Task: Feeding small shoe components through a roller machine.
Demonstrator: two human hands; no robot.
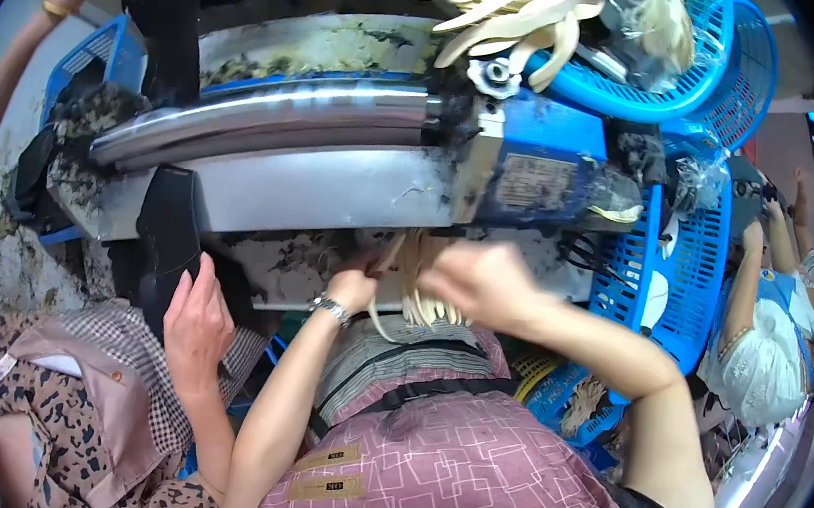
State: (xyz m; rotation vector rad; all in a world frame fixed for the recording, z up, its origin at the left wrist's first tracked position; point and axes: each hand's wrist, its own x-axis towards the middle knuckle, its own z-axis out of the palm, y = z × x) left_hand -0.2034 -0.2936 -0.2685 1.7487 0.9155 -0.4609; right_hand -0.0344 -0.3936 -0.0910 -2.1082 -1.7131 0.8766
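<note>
Over my lap hangs a bundle of thin beige strips (414, 280), just in front of the roller machine. My left hand (351, 291), with a watch on its wrist, is closed at the left side of the bundle and grips some of the strips. My right hand (484, 285) is at the bundle's right side, its fingers curled and smeared by motion, so its hold on the strips cannot be made out. A patterned pink apron (464, 461) covers my lap below the strips.
A machine with a shiny metal roller (282, 119) and blue housing (546, 180) spans the front. Blue baskets (645, 101) at the upper right hold curved beige pieces (516, 6). At left, a co-worker's hand (198, 326) touches a black sheet (169, 227). Other people sit far right.
</note>
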